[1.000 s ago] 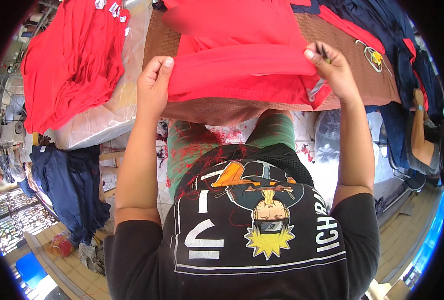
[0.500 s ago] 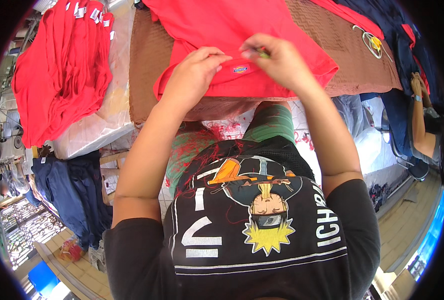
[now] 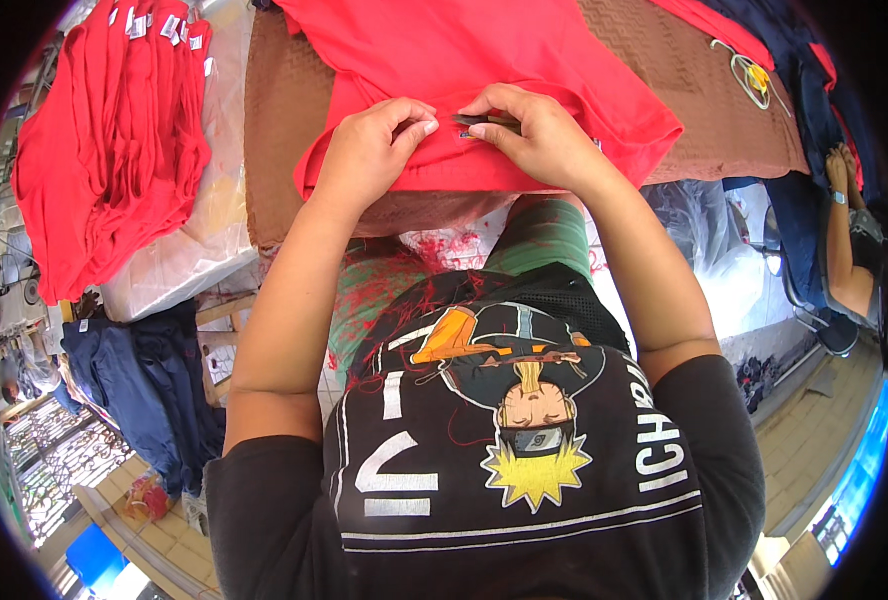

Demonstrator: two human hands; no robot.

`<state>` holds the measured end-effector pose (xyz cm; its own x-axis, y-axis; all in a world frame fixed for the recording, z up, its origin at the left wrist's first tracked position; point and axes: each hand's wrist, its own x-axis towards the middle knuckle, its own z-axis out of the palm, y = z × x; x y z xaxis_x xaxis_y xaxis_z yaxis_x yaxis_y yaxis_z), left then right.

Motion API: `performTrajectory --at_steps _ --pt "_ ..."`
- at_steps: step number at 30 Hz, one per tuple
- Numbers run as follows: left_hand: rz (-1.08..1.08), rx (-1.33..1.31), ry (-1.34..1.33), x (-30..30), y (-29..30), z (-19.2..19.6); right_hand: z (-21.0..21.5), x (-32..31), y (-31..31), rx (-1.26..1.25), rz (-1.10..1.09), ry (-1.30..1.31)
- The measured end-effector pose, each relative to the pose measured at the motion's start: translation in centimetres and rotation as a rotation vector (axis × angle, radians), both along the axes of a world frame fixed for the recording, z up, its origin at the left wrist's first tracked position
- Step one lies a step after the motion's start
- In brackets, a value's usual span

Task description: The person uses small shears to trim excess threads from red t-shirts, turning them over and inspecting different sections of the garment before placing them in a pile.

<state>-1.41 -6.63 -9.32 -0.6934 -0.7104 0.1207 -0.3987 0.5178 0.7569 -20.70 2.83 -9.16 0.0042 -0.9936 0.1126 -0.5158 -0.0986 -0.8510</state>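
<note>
I find the left hand [image 3: 379, 145] narrow, thumb and fingertips almost meeting over the red garment [image 3: 444, 60]; whether they pinch cloth or thread I cannot tell from here. I record the right hand [image 3: 529, 130] closed on a small dark tool [image 3: 472, 119], its end directed toward the left hand, the two hands near but apart. The red garment lies on the brown cover [image 3: 282, 120], in front of the wearer, its near part beneath both hands. To the left I note a pile of red garments [image 3: 114, 150] on a plastic-wrapped surface [image 3: 199, 235]; below are navy garments [image 3: 144, 385]. To the right, a white-and-yellow cord [image 3: 759, 76] rests on the brown cover; beyond, I log a co-worker's hands [image 3: 840, 170] at navy cloth [image 3: 799, 40].
</note>
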Motion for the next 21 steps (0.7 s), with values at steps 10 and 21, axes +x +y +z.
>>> performTrajectory --at_steps 10,21 --pt "-0.100 -0.077 0.251 -0.5 1.5 0.5 0.7 -0.1 -0.1 -0.049 -0.019 0.183" --pt "-0.162 -0.392 0.051 -0.8 2.7 -0.7 0.3 0.3 0.3 0.103 -0.129 -0.037"
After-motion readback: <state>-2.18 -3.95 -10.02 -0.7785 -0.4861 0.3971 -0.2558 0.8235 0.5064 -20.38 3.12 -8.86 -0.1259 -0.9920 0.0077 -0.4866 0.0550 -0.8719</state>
